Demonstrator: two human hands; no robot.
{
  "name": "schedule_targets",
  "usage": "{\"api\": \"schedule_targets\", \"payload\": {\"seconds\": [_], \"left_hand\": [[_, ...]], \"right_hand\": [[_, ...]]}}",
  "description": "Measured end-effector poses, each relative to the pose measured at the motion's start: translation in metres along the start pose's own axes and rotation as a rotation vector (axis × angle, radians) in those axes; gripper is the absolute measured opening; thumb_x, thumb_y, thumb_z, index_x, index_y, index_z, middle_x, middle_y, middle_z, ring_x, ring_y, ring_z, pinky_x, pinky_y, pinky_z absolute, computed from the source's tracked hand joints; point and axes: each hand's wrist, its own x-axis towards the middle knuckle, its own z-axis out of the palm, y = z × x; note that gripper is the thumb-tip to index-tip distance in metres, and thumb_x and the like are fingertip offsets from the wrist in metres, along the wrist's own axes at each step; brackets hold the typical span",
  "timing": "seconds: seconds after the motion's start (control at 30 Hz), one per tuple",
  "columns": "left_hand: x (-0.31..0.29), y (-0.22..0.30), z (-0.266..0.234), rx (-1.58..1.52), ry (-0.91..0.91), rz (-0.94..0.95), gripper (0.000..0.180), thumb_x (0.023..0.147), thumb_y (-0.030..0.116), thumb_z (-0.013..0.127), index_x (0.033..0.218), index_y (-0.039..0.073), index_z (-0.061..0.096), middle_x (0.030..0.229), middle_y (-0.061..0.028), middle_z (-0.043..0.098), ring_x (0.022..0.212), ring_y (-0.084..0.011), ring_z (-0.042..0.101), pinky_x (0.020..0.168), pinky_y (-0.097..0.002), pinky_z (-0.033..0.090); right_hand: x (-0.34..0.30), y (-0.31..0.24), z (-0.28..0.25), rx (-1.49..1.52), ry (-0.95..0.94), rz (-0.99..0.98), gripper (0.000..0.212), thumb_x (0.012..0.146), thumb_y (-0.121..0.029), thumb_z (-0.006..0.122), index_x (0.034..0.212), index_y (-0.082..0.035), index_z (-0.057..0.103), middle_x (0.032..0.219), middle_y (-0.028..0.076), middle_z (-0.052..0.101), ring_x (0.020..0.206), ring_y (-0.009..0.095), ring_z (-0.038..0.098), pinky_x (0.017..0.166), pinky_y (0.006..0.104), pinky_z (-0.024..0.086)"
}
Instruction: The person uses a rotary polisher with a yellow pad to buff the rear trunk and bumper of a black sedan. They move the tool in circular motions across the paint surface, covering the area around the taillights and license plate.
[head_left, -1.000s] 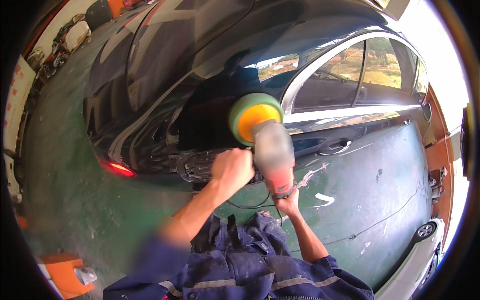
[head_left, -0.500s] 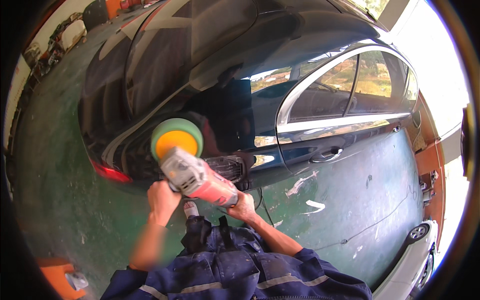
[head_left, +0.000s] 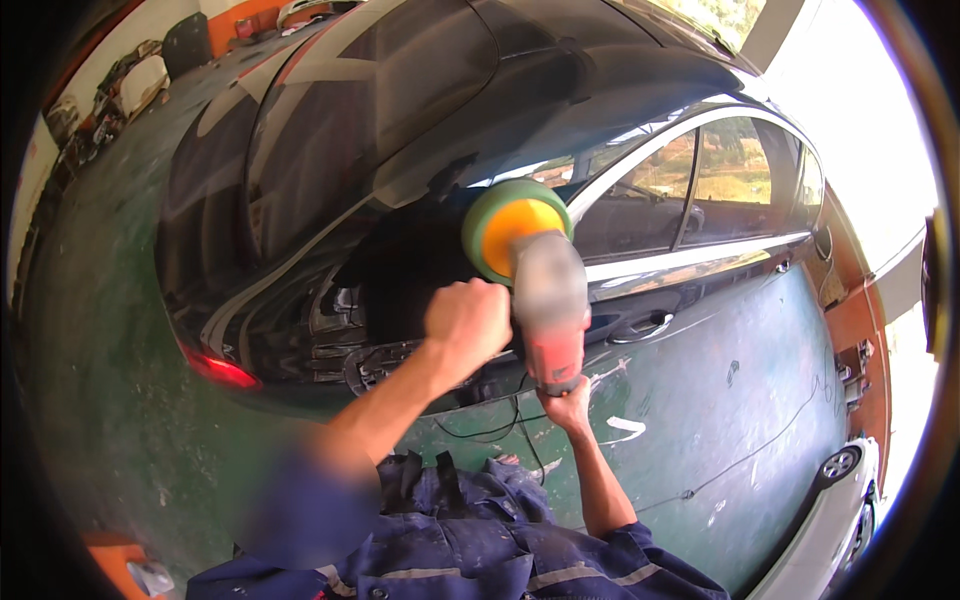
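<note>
No lettering, label, number or sign is legible.

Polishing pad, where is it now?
The polishing pad is above centre in the head view, left of the chrome window trim, beyond the left hand.

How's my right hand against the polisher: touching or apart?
Touching. The head view shows your right hand closed around the rear end of the polisher, with no gap between them.
</note>
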Motion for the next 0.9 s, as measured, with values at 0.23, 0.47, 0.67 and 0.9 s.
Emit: {"api": "schedule_targets", "payload": {"seconds": [0.23, 0.47, 0.67, 0.9], "left_hand": [[-0.057, -0.026, 0.029, -0.053, -0.175, 0.023, 0.011, 0.073, 0.013, 0.066, 0.075, 0.006, 0.074, 0.075, -0.0195, 0.072, 0.071, -0.0349, 0.073, 0.062, -0.0445, 0.059], [-0.151, -0.115, 0.001, 0.001, -0.026, -0.413, 0.018, 0.07, 0.016, 0.072, 0.086, 0.007, 0.075, 0.073, -0.0226, 0.068, 0.071, -0.0418, 0.069, 0.068, -0.0501, 0.056], [-0.141, -0.136, -0.022, -0.007, 0.148, -0.415, 0.015, 0.068, 0.01, 0.073, 0.077, -0.001, 0.071, 0.073, -0.0267, 0.065, 0.074, -0.0472, 0.065, 0.069, -0.053, 0.053], [0.023, -0.031, -0.041, 0.002, 0.098, 0.006, 0.015, 0.069, 0.015, 0.071, 0.076, 0.002, 0.074, 0.074, -0.0208, 0.07, 0.073, -0.0391, 0.072, 0.066, -0.0472, 0.058]], "right_hand": [[-0.062, 0.067, 0.056, 0.045, -0.039, 0.003, 0.008, 0.075, -0.008, 0.074, 0.076, -0.001, 0.069, 0.071, 0.006, 0.071, 0.067, 0.01, 0.065, 0.059, 0.0322, 0.052], [-0.067, 0.016, 0.124, -0.128, -0.294, -0.003, 0.031, 0.072, -0.019, 0.076, 0.099, -0.005, 0.071, 0.083, 0.018, 0.072, 0.084, 0.03, 0.072, 0.072, 0.0392, 0.056], [-0.033, -0.042, 0.119, -0.19, -0.322, -0.019, 0.04, 0.066, -0.019, 0.076, 0.103, -0.007, 0.072, 0.087, 0.021, 0.072, 0.089, 0.039, 0.07, 0.082, 0.0456, 0.057], [0.021, -0.06, -0.005, 0.022, -0.007, -0.102, 0.018, 0.071, -0.012, 0.076, 0.085, -0.001, 0.072, 0.074, 0.005, 0.072, 0.072, 0.009, 0.068, 0.065, 0.0303, 0.054]]}}
